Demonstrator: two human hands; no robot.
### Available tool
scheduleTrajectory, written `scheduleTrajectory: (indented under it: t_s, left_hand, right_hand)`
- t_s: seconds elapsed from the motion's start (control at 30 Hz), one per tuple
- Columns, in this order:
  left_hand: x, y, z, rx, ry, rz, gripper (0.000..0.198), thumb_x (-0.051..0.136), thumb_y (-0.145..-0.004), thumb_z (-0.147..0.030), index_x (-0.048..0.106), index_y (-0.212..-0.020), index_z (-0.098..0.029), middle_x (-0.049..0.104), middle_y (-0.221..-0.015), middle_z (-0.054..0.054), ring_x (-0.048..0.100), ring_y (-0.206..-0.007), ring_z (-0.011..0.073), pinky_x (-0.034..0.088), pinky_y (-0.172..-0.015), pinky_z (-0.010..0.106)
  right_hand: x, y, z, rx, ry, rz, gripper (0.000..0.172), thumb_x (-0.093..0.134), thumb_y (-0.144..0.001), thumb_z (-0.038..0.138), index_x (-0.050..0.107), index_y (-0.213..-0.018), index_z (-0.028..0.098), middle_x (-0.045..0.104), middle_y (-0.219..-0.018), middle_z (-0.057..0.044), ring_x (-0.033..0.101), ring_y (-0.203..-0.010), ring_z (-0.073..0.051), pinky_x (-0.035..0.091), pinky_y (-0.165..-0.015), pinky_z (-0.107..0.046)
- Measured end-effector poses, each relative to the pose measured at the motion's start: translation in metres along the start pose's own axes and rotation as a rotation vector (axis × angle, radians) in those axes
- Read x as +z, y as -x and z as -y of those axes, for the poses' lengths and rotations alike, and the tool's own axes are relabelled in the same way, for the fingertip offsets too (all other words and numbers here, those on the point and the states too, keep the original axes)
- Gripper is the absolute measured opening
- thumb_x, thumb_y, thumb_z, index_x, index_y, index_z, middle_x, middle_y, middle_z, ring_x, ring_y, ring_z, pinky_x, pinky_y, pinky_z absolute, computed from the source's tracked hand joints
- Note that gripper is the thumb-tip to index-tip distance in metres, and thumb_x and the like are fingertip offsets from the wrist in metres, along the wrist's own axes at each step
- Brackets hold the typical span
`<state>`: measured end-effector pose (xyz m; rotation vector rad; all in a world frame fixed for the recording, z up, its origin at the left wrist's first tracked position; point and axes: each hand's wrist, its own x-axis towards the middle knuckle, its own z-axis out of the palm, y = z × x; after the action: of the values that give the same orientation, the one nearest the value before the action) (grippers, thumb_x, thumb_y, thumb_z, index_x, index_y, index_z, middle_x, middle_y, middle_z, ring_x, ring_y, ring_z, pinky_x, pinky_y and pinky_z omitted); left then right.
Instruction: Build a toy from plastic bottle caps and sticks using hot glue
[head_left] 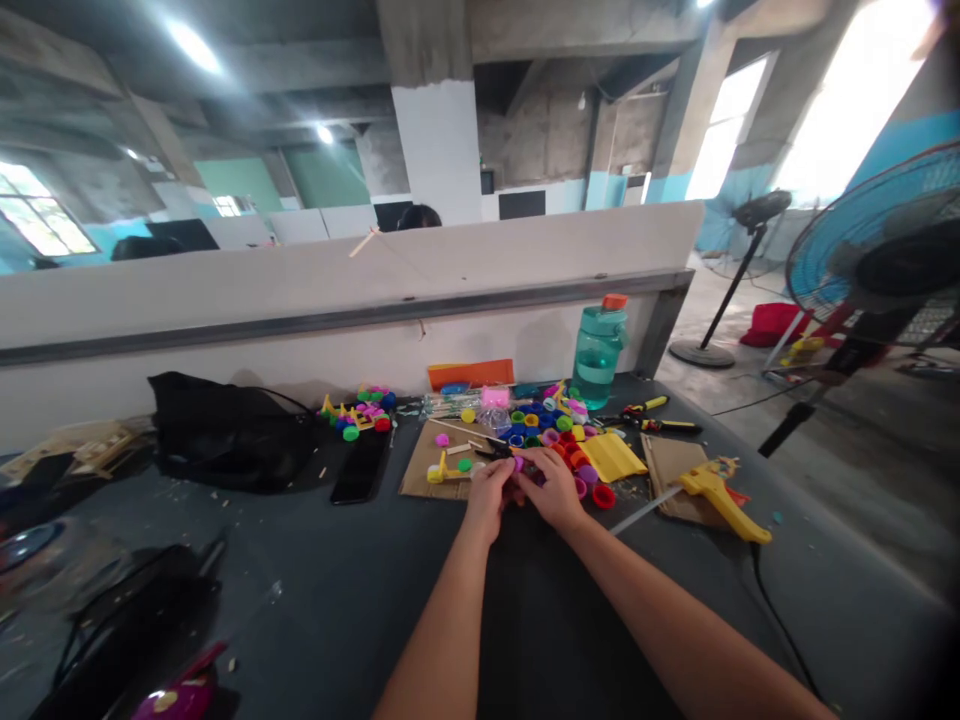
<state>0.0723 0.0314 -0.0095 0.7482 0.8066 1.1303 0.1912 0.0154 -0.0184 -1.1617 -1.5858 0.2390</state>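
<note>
My left hand point(490, 494) and my right hand point(553, 488) meet over the near edge of a cardboard sheet point(420, 478). Their fingertips are closed together on a small purple bottle cap point(518, 464), mostly covered by the fingers. A dark-handled tool point(495, 450) lies just beyond my left hand. On the cardboard, left of my hands, rests a small yellow piece point(444, 470) with caps at its ends, beside a loose green cap point(465, 465). Many coloured bottle caps point(536, 420) are heaped behind and right of my right hand, including a red cap point(604, 496).
A yellow glue gun point(724, 500) lies at right, its cord trailing forward. Behind are a teal water bottle point(598, 355) and pliers point(667, 426). A phone point(361, 468) and black bag point(225, 435) lie at left. A fan point(885, 260) stands beside the table.
</note>
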Motion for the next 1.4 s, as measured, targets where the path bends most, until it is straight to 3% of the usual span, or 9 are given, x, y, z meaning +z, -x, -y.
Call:
scheduleTrajectory:
  t_s: [0.27,0.73,0.93,1.1,1.4]
  left_hand:
    - [0.004,0.002,0.0,0.01,0.083,-0.073,0.022,0.076,-0.059,-0.029,0.066,-0.071,-0.013,0.065,-0.064,0.002,0.06,-0.057,0.0129,0.046,-0.052,0.023]
    - [0.004,0.0,-0.002,-0.024,0.087,-0.037,0.02,0.073,-0.065,-0.029,0.064,-0.07,-0.012,0.063,-0.06,0.002,0.058,-0.051,0.0131,0.048,-0.046,0.025]
    - [0.001,-0.001,-0.006,-0.038,0.057,-0.005,0.02,0.074,-0.064,-0.029,0.063,-0.068,-0.012,0.061,-0.056,0.001,0.057,-0.048,0.0108,0.045,-0.044,0.021]
    - [-0.002,-0.003,-0.008,-0.04,0.038,0.056,0.023,0.072,-0.067,-0.033,0.06,-0.069,-0.013,0.059,-0.054,0.0,0.058,-0.05,0.0122,0.05,-0.05,0.024]
    - [-0.002,-0.009,-0.003,-0.104,0.052,0.045,0.019,0.068,-0.073,-0.031,0.062,-0.075,-0.013,0.062,-0.059,0.002,0.059,-0.051,0.012,0.051,-0.049,0.025]
  right_hand:
    - [0.004,0.0,0.005,0.049,-0.042,0.043,0.032,0.057,-0.074,0.017,0.063,-0.105,0.025,0.063,-0.101,-0.006,0.056,-0.098,-0.022,0.046,-0.089,-0.037]
    - [0.002,-0.002,-0.002,0.11,-0.06,0.019,0.02,0.064,-0.073,0.021,0.063,-0.093,0.023,0.063,-0.093,-0.004,0.056,-0.092,-0.021,0.046,-0.083,-0.035]
    - [0.0,-0.002,0.001,0.027,-0.036,0.039,0.022,0.064,-0.072,0.023,0.061,-0.094,0.023,0.063,-0.093,-0.004,0.057,-0.091,-0.022,0.046,-0.083,-0.036]
    - [0.002,-0.004,0.0,-0.06,-0.019,-0.011,0.016,0.061,-0.077,0.022,0.065,-0.092,0.024,0.065,-0.092,-0.005,0.057,-0.092,-0.021,0.046,-0.085,-0.037]
    - [-0.001,-0.002,-0.001,-0.042,0.039,-0.025,0.016,0.059,-0.078,0.021,0.065,-0.093,0.024,0.065,-0.093,-0.005,0.057,-0.093,-0.021,0.046,-0.085,-0.037]
